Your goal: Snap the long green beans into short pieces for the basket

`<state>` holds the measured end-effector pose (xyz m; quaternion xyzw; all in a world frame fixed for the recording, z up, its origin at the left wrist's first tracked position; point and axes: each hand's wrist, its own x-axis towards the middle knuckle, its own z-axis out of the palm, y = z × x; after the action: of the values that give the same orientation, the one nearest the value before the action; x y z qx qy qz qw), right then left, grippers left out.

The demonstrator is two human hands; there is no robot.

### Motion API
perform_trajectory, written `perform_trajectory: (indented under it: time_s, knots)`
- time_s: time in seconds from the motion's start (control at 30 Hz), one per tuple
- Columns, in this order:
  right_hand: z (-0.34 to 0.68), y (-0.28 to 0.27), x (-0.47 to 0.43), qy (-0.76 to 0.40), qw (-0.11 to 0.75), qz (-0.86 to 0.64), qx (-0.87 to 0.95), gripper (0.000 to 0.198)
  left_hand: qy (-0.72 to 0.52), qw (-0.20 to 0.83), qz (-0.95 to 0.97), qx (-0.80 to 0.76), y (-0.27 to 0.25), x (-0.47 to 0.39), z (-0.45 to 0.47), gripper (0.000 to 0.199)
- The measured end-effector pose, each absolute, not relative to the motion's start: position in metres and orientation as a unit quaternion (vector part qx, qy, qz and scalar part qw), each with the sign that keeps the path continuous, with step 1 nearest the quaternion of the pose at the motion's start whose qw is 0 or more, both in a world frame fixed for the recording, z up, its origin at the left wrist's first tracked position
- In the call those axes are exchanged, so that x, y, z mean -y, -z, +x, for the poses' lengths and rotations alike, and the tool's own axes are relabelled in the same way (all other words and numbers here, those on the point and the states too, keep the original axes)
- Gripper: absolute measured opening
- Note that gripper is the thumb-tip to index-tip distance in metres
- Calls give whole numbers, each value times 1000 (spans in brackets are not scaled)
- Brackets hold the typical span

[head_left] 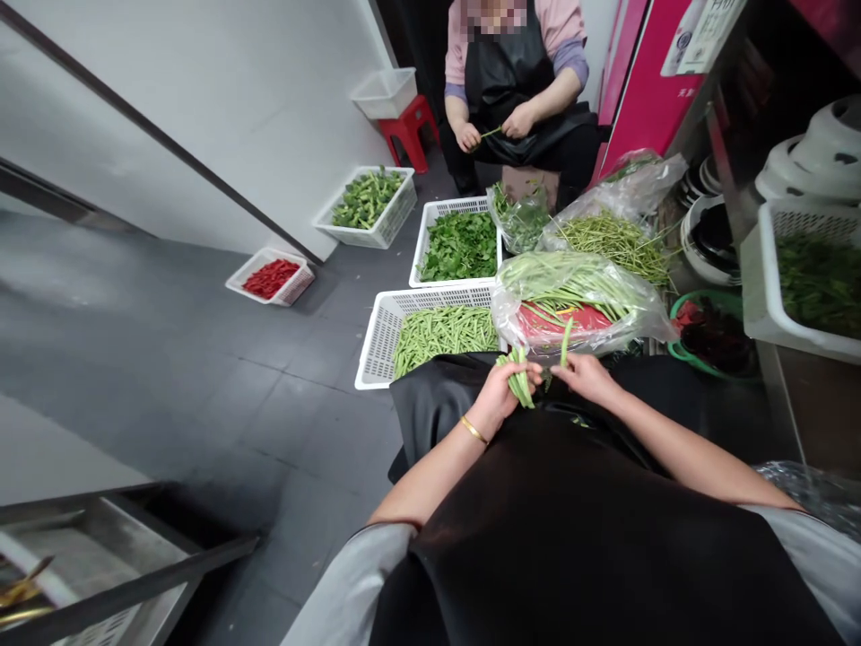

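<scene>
My left hand (501,392) is closed around a small bundle of cut green bean pieces (520,381), held above my lap. Close beside it, my right hand (587,377) pinches one long green bean (566,343) that points upward. Just ahead lies an open clear plastic bag (646,309) of long green beans (571,280), with a red patch showing on it. To its left a white perforated basket (377,345) holds many short bean pieces (444,334). My black apron (592,529) covers my lap.
Opposite sits a co-worker (511,81), both hands on a thin green stem. Baskets of leafy greens (464,244), chopped green vegetables (367,199) and red peppers (270,279) stand on the floor. A red stool (409,135) is by the wall. At right are a green basin (700,359) and a steel shelf (784,395).
</scene>
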<state>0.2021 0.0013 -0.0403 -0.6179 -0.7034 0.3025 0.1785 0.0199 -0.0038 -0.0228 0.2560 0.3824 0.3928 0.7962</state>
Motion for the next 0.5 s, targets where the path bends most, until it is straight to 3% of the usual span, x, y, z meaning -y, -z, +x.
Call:
perform_trajectory:
  time_s: [0.23, 0.37, 0.5]
  knots:
    - [190, 14, 20, -380, 114, -497, 771, 26, -412, 713, 370, -431, 30, -4, 28, 42]
    - [224, -8, -5, -277, 205, -521, 781, 30, -344, 738, 418, -402, 25, -9, 20, 38]
    - [232, -10, -18, -236, 184, -403, 865, 33, -292, 778, 409, -377, 23, -13, 14, 37]
